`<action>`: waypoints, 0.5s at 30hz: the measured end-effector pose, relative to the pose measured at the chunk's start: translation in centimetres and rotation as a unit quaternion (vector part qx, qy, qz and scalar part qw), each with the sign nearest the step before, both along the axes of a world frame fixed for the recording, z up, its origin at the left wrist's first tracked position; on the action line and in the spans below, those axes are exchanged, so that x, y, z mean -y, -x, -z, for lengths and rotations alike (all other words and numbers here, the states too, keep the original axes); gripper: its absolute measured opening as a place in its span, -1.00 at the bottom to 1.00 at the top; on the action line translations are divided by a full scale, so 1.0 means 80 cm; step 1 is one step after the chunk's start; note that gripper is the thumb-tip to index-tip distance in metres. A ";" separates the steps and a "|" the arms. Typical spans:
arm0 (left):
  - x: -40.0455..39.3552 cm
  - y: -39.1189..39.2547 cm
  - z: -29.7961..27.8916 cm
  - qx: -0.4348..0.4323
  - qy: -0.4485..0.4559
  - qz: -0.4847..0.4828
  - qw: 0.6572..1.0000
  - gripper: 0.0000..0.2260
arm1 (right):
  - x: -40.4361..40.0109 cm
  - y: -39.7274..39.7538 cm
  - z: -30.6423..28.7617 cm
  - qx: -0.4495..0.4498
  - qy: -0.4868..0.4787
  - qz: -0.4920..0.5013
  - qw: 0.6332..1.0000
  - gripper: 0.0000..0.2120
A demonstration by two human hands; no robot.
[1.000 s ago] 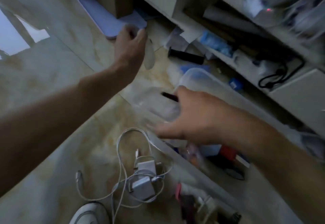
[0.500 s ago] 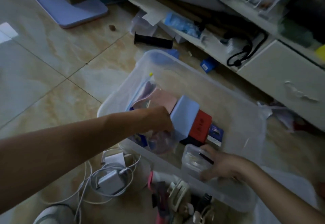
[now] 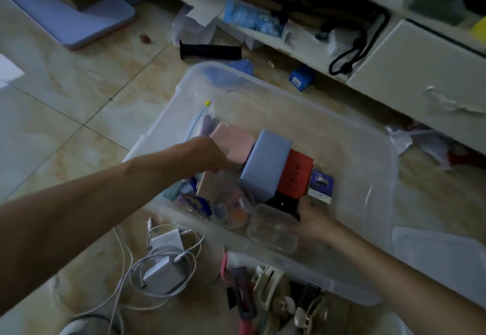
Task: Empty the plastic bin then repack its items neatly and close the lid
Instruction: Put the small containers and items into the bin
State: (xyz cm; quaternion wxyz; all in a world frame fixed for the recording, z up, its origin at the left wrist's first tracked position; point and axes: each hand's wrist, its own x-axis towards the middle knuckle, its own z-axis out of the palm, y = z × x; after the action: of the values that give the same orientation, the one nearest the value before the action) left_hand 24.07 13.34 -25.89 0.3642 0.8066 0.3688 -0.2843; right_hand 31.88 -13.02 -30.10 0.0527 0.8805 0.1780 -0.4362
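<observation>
The clear plastic bin (image 3: pixel 328 274) stands on the tiled floor. Packed inside it are a pink box (image 3: pixel 234 142), a blue box (image 3: pixel 265 166), a red box (image 3: pixel 297 174), a small blue-and-white packet (image 3: pixel 321 186), a tan flat box (image 3: pixel 207 184) and a round clear tub (image 3: pixel 234 211) of coloured bits. My left hand (image 3: pixel 210 154) reaches in over the pink box's near edge, fingers pointing down at the tan box; the grip is hidden. My right hand (image 3: pixel 313 220) holds the right end of a small clear container (image 3: pixel 272 227) against the bin's near wall.
A translucent lid (image 3: pixel 436 253) lies to the bin's right. White chargers with tangled cables (image 3: pixel 163 263) and a heap of clips and tools (image 3: pixel 263 298) lie in front of it. A black grip (image 3: pixel 210 51), a blue packet (image 3: pixel 299 79) and a cluttered shelf unit (image 3: pixel 420 77) are behind.
My left hand came down from above the floor into the bin, set the round tub there and shifted toward the pink box. My right hand lowered the small clear container inside.
</observation>
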 end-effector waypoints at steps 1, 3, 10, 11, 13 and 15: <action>-0.009 0.002 -0.003 0.017 -0.006 -0.001 1.000 -0.65 | -0.005 0.004 -0.003 0.008 0.027 -0.015 1.000 -0.30; -0.029 0.010 -0.011 0.035 -0.051 0.007 0.998 -0.65 | -0.014 0.007 -0.020 0.013 0.071 -0.035 0.997 -0.33; -0.037 0.022 -0.027 0.014 -0.222 0.188 0.957 -0.74 | -0.107 0.010 -0.099 -0.120 -0.251 0.274 0.921 -0.87; -0.032 0.023 -0.026 -0.002 -0.224 0.207 0.952 -0.68 | -0.125 0.017 -0.098 -0.143 -0.268 0.303 0.903 -0.90; -0.023 0.023 -0.023 -0.043 -0.237 0.237 0.941 -0.54 | -0.153 0.028 -0.082 -0.121 -0.276 0.277 0.913 -0.84; -0.023 0.023 -0.020 -0.062 -0.244 0.261 0.932 -0.41 | -0.175 0.039 -0.072 -0.108 -0.287 0.246 0.919 -0.79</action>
State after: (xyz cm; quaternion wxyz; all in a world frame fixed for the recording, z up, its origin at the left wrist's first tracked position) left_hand 22.24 15.16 -24.31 0.0455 0.9193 0.2249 -0.3197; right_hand 28.78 0.96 -24.30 -0.3308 0.8214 0.0780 -0.4580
